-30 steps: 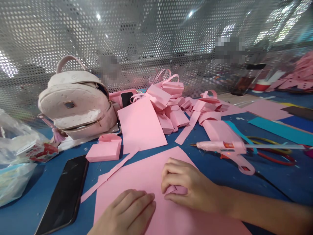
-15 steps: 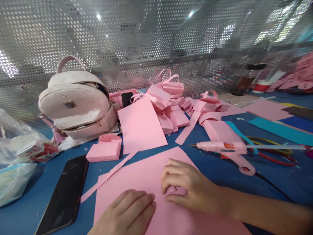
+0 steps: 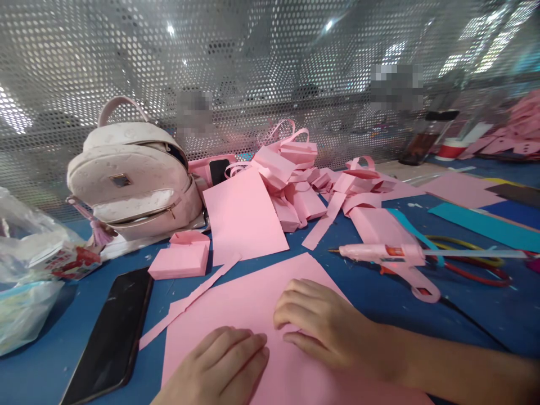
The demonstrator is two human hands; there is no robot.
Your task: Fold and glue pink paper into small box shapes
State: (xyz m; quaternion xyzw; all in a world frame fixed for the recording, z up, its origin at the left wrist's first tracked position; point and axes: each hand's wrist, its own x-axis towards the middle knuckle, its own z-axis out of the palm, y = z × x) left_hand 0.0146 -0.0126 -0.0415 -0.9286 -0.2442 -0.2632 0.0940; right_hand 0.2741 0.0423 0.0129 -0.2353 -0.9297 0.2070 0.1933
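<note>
Blue worktop (image 3: 472, 320), cluttered with pink scraps. Left hand (image 3: 219, 368) flat, fingers (image 3: 248, 344) stretched open, pressing on pink sheet (image 3: 236, 306). Right hand (image 3: 324, 326) arched, fingers curled loosely, tips pressing same sheet, gripping nothing. Glue gun (image 3: 388, 256) beyond right fingers, well apart.

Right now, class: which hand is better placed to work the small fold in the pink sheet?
The right hand: its fingers curl over the fold on the pink sheet. The left hand lies flat nearer the person, pinning the sheet.

Right hand (image 3: 324, 326) flatter on paper (image 3: 236, 304)
</note>
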